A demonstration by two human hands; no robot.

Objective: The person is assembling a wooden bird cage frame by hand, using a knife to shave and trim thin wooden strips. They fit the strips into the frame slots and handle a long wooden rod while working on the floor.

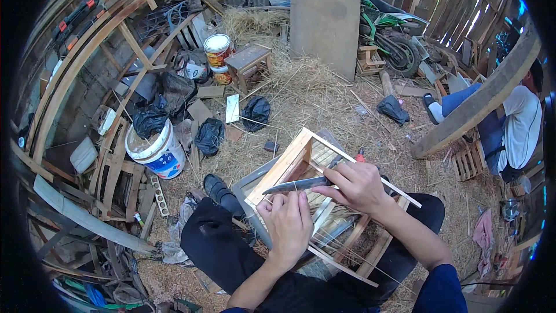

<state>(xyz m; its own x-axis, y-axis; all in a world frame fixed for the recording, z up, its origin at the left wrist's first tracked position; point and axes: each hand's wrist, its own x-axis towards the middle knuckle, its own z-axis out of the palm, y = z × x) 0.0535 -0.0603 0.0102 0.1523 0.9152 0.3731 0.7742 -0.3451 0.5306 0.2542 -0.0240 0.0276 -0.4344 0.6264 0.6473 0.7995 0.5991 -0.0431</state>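
A knife (292,186) with a long, dark, smooth metal blade lies nearly level above an open box-like frame (282,164) of pale, straight-edged wood, set between the person's knees in black cloth trousers (217,237). The right hand (358,186) is closed around the knife's handle, most of which its fingers cover; the left hand (286,226) is closed on thin, pale strips (335,247), with its fingertips just beside the blade. The strips trail slantwise over the frame, too fine and overlapped to count, and the frame's lower edge is partly hidden by the left forearm. Dry, tangled straw (307,81) covers the floor beyond, where three crumpled black plastic bags lie: one (255,113) at centre, one (209,137) nearer the bucket, one (393,109) farther right. One round white plastic bucket (168,159) stands at left, a dark bag slumped over its rim; behind it are two stacked tins (218,50) and one small wooden stool (249,59). A tall flat board (325,17) stands beside a green motorbike (397,46), and a slanting wooden post (475,117) partly hides one seated person (521,122).
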